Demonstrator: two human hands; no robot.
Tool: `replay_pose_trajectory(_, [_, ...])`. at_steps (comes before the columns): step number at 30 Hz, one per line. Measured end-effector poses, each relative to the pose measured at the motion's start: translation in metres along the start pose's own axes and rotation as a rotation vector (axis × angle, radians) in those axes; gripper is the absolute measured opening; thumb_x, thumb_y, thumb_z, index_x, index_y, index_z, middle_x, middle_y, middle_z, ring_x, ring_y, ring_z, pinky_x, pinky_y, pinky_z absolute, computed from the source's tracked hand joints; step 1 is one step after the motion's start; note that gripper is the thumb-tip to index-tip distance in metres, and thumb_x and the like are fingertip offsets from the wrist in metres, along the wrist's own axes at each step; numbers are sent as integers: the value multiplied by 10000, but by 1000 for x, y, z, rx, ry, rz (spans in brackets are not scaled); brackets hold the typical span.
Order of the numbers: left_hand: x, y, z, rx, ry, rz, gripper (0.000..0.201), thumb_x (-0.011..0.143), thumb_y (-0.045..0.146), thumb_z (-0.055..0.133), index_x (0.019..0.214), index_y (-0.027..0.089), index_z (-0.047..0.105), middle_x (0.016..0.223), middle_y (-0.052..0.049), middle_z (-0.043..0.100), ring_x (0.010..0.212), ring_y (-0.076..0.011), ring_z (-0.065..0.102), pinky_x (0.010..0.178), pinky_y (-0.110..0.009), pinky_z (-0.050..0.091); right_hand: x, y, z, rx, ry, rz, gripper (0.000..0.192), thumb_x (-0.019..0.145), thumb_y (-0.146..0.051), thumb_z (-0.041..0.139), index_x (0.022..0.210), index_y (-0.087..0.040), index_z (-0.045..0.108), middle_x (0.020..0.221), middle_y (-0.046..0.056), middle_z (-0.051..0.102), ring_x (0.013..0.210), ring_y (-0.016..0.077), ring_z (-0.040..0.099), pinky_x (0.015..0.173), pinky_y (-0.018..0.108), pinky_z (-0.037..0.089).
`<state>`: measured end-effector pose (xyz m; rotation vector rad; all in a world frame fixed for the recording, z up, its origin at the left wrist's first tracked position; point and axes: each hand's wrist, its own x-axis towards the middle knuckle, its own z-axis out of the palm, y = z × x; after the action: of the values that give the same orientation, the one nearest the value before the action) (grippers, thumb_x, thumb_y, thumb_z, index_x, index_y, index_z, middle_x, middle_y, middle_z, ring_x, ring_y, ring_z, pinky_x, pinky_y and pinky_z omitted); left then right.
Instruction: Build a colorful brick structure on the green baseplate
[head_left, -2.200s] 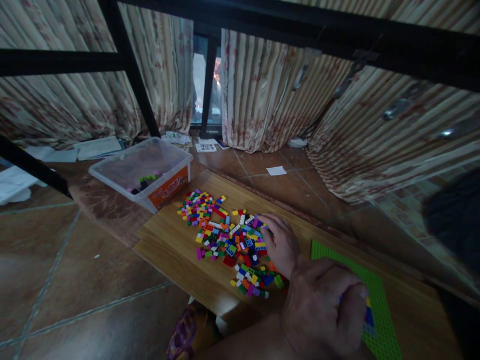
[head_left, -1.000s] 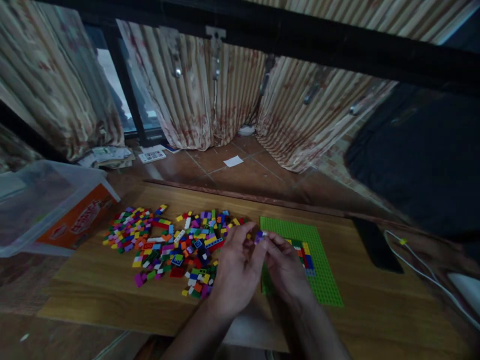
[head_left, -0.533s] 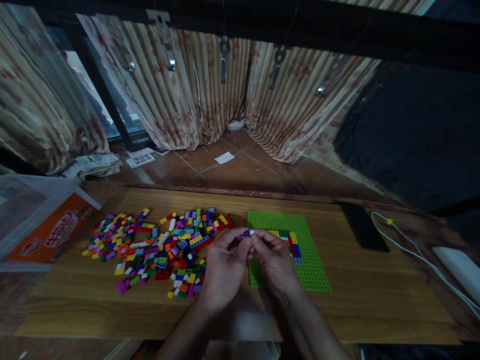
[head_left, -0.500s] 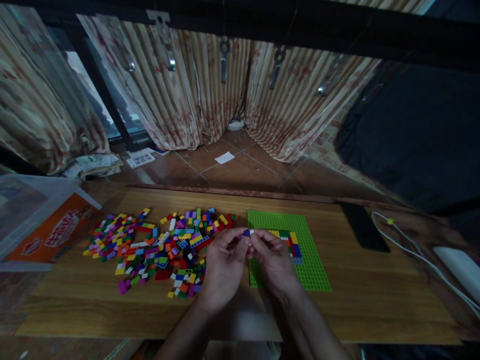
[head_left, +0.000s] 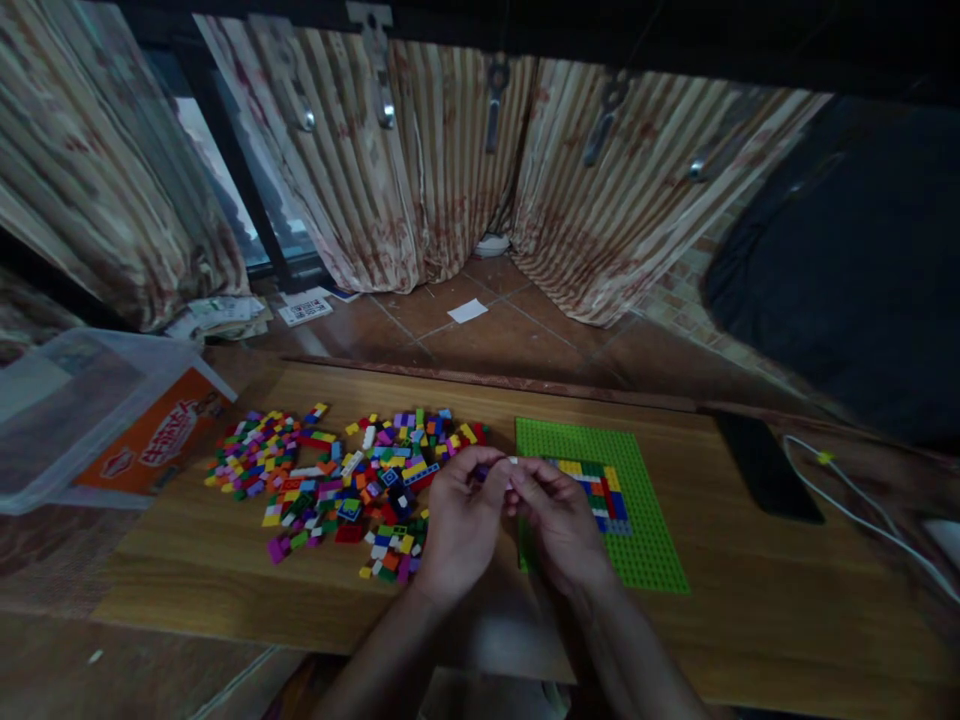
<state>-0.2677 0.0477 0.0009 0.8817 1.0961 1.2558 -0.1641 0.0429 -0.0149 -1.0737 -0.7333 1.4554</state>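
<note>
Wooden table [head_left: 750, 600] below, left hand [head_left: 463, 522] and right hand [head_left: 564, 522] pinch 1 white brick [head_left: 513, 461].

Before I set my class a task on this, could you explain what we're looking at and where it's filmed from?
No machine here: a person's bare left hand and right hand, seen by one head-worn camera looking forward and down. On the brown wooden table lie many small multicoloured plastic bricks. Right of them is a green studded plastic baseplate bearing a patch of coloured bricks, then a flat black rectangular object. A clear plastic box with an orange label is at far left. Both hands' fingers pinch a small plastic piece showing white, otherwise hidden.
</note>
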Motion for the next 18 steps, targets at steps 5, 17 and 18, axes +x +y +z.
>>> replay_pose_trajectory(5, [-3,-5,4,-24,139,6,149,764,290,684,790,144,665,680,1,647,594,-120,585,548,-219,486,-1,6,6,-3,85,-52,221,679,-388,822,780,-207,745,693,-10,689,591,110,564,559,237,461])
replay_pose_trajectory(17, [5,-4,2,-441,164,-374,96,645,137,595,740,135,612,642,-2,614,563,-98,561,543,-208,432,2,3,9,194,129,46,207,648,-337,851,720,-196,716,651,-25,655,564,95,540,552,233,449])
replay_pose_trajectory(18, [4,-4,3,-427,138,-368,85,651,141,599,735,133,614,640,-2,610,557,-92,552,536,-201,422,2,3,8,184,137,46,209,644,-338,851,716,-197,715,648,-26,655,560,96,536,549,236,442])
